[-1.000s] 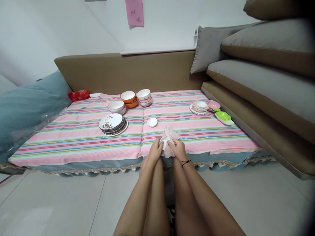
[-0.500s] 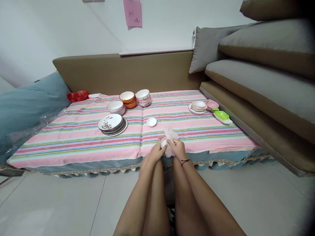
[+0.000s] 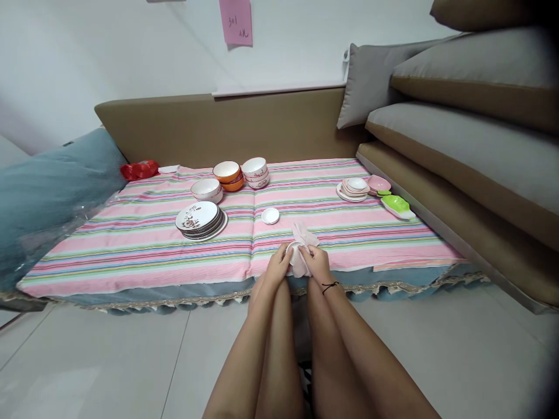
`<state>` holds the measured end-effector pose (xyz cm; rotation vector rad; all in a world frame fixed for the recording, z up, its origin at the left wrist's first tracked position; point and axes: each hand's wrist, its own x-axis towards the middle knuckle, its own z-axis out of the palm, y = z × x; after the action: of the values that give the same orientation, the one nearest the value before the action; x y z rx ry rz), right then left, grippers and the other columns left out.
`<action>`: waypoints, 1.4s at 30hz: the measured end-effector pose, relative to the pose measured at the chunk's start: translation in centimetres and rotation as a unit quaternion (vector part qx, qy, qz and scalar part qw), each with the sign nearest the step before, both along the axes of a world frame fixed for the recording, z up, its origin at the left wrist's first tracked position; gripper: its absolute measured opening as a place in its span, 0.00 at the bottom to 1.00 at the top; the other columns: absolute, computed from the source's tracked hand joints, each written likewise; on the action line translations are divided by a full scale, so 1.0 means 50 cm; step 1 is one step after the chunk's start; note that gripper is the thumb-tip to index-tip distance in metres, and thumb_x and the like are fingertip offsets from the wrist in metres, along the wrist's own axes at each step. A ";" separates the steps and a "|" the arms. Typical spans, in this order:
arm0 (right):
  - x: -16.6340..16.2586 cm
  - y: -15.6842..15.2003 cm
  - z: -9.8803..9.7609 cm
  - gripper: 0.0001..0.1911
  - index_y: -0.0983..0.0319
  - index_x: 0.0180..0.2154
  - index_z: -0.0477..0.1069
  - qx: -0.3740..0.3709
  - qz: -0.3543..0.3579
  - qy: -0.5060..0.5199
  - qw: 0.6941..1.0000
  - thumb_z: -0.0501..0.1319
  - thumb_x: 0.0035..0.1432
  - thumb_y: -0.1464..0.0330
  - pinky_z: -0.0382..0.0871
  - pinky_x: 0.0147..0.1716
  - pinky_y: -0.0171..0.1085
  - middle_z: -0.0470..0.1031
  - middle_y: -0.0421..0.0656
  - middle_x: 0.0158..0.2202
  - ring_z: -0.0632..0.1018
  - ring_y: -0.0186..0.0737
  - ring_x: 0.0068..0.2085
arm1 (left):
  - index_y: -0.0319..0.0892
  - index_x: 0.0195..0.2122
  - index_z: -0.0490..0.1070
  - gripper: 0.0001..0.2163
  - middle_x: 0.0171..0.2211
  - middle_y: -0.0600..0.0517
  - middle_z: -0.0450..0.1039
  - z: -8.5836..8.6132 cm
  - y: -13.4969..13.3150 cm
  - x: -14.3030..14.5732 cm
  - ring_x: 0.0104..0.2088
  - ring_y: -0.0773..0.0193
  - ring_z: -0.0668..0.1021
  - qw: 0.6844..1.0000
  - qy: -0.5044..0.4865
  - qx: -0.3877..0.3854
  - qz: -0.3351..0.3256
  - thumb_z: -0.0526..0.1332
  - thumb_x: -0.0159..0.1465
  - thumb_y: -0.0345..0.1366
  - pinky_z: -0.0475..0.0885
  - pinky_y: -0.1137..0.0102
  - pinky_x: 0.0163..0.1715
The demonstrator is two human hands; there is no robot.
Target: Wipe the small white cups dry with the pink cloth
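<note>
My left hand (image 3: 278,265) grips the left rim of a small white dish (image 3: 292,254), held above my knees at the sofa's front edge. In my right hand (image 3: 318,262) is a pale pink cloth (image 3: 304,234), pressed against the dish's right side and partly covering it. Both hands are closed. Just beyond them another small white dish (image 3: 270,216) lies on the striped cloth (image 3: 297,198). To the left stands a stack of plates (image 3: 198,218) with a brown pattern on top.
Behind the plates are stacked white bowls (image 3: 207,189), orange bowls (image 3: 227,171) and patterned bowls (image 3: 255,171). Small dishes (image 3: 351,191), a pink bowl (image 3: 379,184) and a green leaf-shaped dish (image 3: 397,205) sit at the right, beside piled cushions (image 3: 458,128). A red bundle (image 3: 140,169) lies far left.
The dish in my hands has turned slightly and the pink cloth now covers more of it. The view has shifted a little; the other dishes stay in place.
</note>
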<state>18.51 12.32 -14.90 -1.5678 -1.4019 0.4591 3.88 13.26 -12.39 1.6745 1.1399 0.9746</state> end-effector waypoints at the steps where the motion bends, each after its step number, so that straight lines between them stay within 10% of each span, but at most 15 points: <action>1: 0.000 0.001 -0.001 0.21 0.63 0.19 0.60 0.004 0.000 -0.001 1.000 0.53 0.57 0.56 0.48 0.23 0.32 0.56 0.36 0.17 0.58 0.30 0.21 | 0.41 0.48 0.68 0.17 0.37 0.49 0.74 0.001 0.000 0.001 0.38 0.61 0.75 1.000 0.003 0.003 -0.001 0.51 0.65 0.46 0.70 0.68 0.39; 14: 0.001 -0.001 0.002 0.19 0.63 0.20 0.68 0.035 -0.010 0.039 0.999 0.58 0.54 0.57 0.55 0.23 0.32 0.63 0.38 0.18 0.64 0.32 0.23 | 0.42 0.42 0.65 0.14 0.35 0.51 0.71 -0.001 -0.009 0.004 0.34 0.60 0.73 0.997 0.080 0.018 -0.009 0.60 0.58 0.42 0.67 0.67 0.36; 21: -0.008 0.002 0.004 0.17 0.63 0.45 0.70 0.097 0.037 0.092 0.990 0.57 0.57 0.61 0.70 0.36 0.36 0.75 0.49 0.44 0.76 0.40 0.40 | 0.42 0.36 0.64 0.06 0.32 0.51 0.69 -0.028 0.013 0.002 0.34 0.62 0.71 0.995 0.053 0.041 0.080 0.51 0.63 0.36 0.66 0.68 0.37; 27: -0.010 -0.003 0.010 0.13 0.63 0.37 0.72 0.105 0.038 0.085 0.990 0.58 0.56 0.61 0.70 0.35 0.35 0.76 0.46 0.35 0.76 0.37 0.34 | 0.41 0.39 0.65 0.10 0.35 0.49 0.70 -0.025 0.015 -0.005 0.35 0.62 0.72 0.990 0.019 0.056 0.131 0.48 0.66 0.38 0.66 0.69 0.37; 42: -0.001 -0.008 0.004 0.21 0.63 0.20 0.64 0.032 0.012 -0.015 0.999 0.53 0.58 0.56 0.52 0.24 0.32 0.63 0.40 0.17 0.61 0.32 0.22 | 0.41 0.44 0.70 0.15 0.44 0.47 0.74 0.007 -0.005 0.001 0.43 0.60 0.74 0.999 0.016 0.049 0.014 0.51 0.66 0.44 0.67 0.67 0.45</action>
<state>18.46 11.91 -14.70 -1.5126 -1.4454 0.4025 3.95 13.02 -12.02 1.7626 1.1554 1.0391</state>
